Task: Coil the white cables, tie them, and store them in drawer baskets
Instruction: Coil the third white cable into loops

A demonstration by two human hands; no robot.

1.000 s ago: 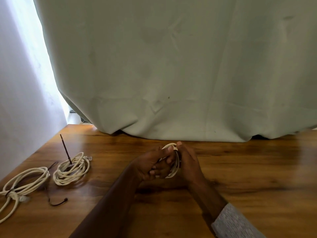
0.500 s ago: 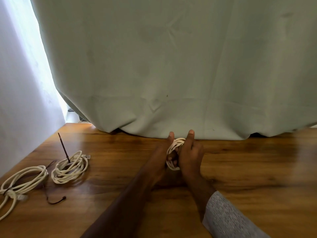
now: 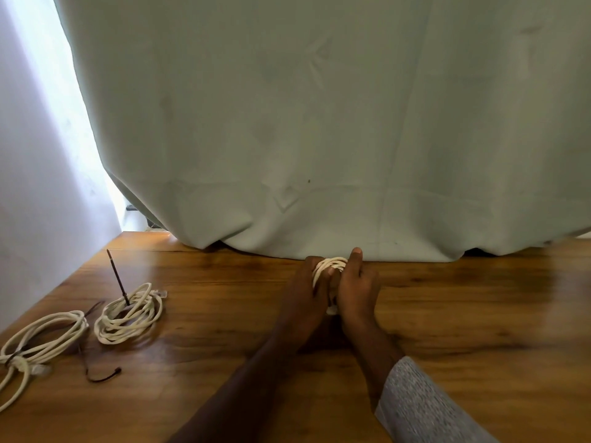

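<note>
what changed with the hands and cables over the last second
Both hands, the left hand and right hand, carried the small white coil away from the person toward the curtain hem, still gripping it between them; the right index finger now points up. The two coils at the left and the dark ties stayed on the table.

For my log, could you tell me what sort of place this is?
Probably a home room: a wooden table beside a pale curtain and white wall, with coiled white cables on it.
</note>
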